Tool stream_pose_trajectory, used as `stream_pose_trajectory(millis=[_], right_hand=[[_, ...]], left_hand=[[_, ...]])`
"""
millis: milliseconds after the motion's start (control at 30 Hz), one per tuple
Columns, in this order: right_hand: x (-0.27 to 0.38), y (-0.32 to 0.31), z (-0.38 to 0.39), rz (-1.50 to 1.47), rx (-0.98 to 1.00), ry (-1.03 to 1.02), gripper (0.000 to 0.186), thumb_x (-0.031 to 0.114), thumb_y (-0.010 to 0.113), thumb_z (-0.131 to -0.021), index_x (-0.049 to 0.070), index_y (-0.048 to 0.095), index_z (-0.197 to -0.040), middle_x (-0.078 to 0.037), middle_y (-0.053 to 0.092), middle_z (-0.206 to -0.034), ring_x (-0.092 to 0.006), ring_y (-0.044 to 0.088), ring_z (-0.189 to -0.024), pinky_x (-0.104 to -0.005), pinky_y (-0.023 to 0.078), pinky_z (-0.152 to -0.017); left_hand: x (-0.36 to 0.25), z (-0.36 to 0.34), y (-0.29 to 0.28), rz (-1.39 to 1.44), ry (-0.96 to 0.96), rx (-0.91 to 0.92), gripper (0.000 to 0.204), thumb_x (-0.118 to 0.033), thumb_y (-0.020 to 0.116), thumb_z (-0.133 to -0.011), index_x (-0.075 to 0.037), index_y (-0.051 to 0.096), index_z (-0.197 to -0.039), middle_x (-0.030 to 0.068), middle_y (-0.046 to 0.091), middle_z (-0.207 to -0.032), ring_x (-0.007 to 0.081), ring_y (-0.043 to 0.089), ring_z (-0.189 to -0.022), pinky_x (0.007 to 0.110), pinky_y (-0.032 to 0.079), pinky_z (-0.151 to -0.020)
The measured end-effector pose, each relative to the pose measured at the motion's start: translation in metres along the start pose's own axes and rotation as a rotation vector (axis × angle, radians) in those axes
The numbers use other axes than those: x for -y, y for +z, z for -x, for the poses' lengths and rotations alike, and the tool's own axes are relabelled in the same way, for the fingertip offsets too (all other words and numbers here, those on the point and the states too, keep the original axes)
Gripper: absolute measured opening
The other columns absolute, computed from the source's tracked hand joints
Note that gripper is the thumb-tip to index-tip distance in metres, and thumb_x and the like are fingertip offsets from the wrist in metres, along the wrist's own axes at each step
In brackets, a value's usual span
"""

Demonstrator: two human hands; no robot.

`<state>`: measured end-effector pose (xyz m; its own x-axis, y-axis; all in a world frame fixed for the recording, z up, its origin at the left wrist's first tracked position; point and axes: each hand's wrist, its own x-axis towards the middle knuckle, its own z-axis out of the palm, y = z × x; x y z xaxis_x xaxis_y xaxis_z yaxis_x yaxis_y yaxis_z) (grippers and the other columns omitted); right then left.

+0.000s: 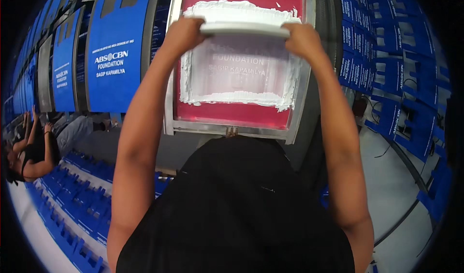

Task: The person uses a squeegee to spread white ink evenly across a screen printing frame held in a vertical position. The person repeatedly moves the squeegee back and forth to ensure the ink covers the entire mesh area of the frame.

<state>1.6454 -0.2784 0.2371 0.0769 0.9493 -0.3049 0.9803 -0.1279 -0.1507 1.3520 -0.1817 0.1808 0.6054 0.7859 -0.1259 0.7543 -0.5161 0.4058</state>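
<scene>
Overhead, white paint-smeared squeegee (245, 29), left hand (182, 33) and right hand (302, 38) gripping its ends, over red framed screen (241, 113)

Metal-framed screen (240, 111), thick wet white ink (241, 12), matt blue bags (108, 50)

Both bare forearms rise from the lower edge toward the upper middle of the frame. The left hand (182, 33) and right hand (303, 40) are level, fingers curled closed, wrists bent forward.
</scene>
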Motion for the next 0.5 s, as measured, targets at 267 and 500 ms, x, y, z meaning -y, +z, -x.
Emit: stream_pose_trajectory(millis=[267, 500], right_hand=[[0.038, 0.071, 0.183, -0.097, -0.011, -0.046, 0.041, 0.000, 0.065, -0.059, 0.008, 0.067, -0.100, -0.010, 0.068, -0.096, -0.0275, 0.062, -0.096, -0.0549, 0.025, -0.111], [-0.008, 0.002, -0.009, 0.032, -0.045, -0.074, 0.042, 0.007, 0.059, -0.067, 0.009, 0.069, -0.108, -0.020, 0.068, -0.091, -0.0342, 0.065, -0.088, -0.0438, 0.051, -0.081]], left_hand=[[-0.047, 0.190, 0.048, 0.202, 0.062, -0.062, 0.042, 0.001, 0.072, -0.052, -0.006, 0.066, -0.093, 0.0131, 0.064, -0.085, 0.0325, 0.061, -0.086, 0.042, 0.049, -0.079], [0.002, -0.020, -0.006, 0.045, 0.010, 0.047, 0.034, -0.034, 0.075, -0.072, -0.011, 0.070, -0.096, 0.0142, 0.069, -0.084, 0.0332, 0.067, -0.081, 0.044, 0.053, -0.072]])
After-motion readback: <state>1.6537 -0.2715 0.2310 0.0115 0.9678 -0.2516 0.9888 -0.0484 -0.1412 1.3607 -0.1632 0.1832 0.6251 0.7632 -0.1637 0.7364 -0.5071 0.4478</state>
